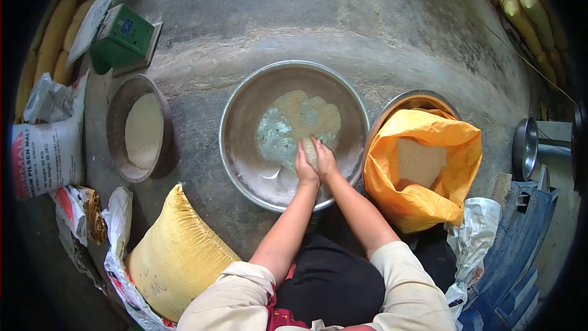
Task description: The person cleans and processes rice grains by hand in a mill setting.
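A wide metal basin (pixel 239 95) stands on the floor in front of me, with a thin layer of pale grain (pixel 318 113) and a whitish-green patch (pixel 274 135) on its bottom. Over its near half my left hand (pixel 304 165) and my right hand (pixel 326 160) are cupped side by side, touching, with a small heap of grain between them. A small white curved piece (pixel 272 174) lies in the basin, left of my hands. To the right, an open orange sack (pixel 383 153) with grain inside sits in another metal basin (pixel 422 94).
At left are a bowl of grain (pixel 112 141), a green scale (pixel 125 37) and a printed white sack (pixel 64 147). A full yellow sack (pixel 177 251) lies near my left arm. On the right are a small metal bowl (pixel 525 147) and a blue plastic object (pixel 514 227).
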Demonstrator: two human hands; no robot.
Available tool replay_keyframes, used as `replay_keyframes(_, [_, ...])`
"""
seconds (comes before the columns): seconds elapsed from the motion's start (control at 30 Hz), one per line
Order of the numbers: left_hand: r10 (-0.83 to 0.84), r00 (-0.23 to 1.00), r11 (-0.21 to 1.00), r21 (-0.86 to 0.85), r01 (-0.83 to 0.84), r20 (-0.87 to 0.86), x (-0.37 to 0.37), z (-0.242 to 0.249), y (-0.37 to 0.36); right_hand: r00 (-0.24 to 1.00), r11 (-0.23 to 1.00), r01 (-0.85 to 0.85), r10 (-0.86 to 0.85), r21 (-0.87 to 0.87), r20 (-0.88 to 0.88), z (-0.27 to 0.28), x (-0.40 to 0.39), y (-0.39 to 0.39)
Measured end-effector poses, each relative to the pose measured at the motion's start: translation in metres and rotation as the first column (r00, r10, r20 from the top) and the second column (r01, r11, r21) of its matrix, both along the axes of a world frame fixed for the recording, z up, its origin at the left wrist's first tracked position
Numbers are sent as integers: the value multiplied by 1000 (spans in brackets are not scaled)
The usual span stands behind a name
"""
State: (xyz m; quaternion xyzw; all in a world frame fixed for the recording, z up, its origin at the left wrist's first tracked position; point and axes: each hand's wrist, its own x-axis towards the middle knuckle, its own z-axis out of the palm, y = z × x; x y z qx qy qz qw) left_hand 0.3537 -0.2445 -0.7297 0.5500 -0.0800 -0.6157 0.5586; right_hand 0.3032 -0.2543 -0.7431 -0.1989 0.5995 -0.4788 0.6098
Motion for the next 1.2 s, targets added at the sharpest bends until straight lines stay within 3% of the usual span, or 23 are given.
replay_keyframes(0.03, [113,963,993,44,-105,-246,-5,5,0,1000,1000,8,-8,-5,-8,-2,-1,2])
replay_keyframes(0.1, [142,963,988,90,-124,-231,-5,-4,3,956,981,157,-180,112,232,18,-1,4])
replay_keyframes(0.13, [146,963,987,92,-129,-225,-3,-7,3,913,960,258,-279,109,299,16,0,6])
replay_keyframes(0.2, [169,967,983,101,-152,-190,-3,13,1,884,945,305,-327,117,333,28,-2,6])
replay_keyframes(0.37, [35,992,997,-63,-43,-119,-10,73,-24,712,879,467,-440,98,548,86,-14,-14])
replay_keyframes(0.63, [-243,959,910,-378,171,-149,-89,207,-35,614,743,663,-470,-90,634,208,-90,-16])
replay_keyframes(0.7, [-362,911,854,-462,239,-197,-123,223,-28,580,641,746,-495,-178,648,224,-123,-4])
replay_keyframes(0.77, [-448,868,826,-471,310,-215,-157,222,-21,629,582,761,-553,-287,546,235,-158,11])
replay_keyframes(0.8, [-578,799,759,-467,452,-165,-172,217,-18,678,577,733,-569,-361,465,235,-176,20])
replay_keyframes(0.83, [-693,712,673,-457,581,-114,-184,212,-15,699,592,698,-685,-404,204,234,-193,29])
replay_keyframes(0.87, [-799,598,544,-348,763,62,-192,201,-14,656,616,659,-751,-431,-71,229,-209,38])
replay_keyframes(0.9, [-873,437,400,-197,895,216,-197,189,-14,624,723,574,-691,-386,-366,220,-224,47])
replay_keyframes(0.93, [-937,205,196,-59,979,282,-198,177,-16,531,822,551,-479,-145,-698,210,-235,62])
replay_keyframes(0.97, [-937,201,192,-58,980,285,-196,179,-13,575,865,499,-285,52,-767,193,-249,74])
replay_keyframes(1.03, [-931,98,135,82,987,352,-188,192,-8,542,828,520,-129,211,-830,134,-276,80])
replay_keyframes(1.1, [-939,114,158,113,981,324,-175,200,-14,549,842,516,-180,161,-816,147,-272,78])
replay_keyframes(1.17, [-941,100,109,7,994,322,-154,194,-28,567,864,490,-213,118,-796,161,-262,73])
replay_keyframes(1.2, [-934,163,175,12,984,319,-141,206,-31,554,872,486,-257,56,-792,168,-258,66])
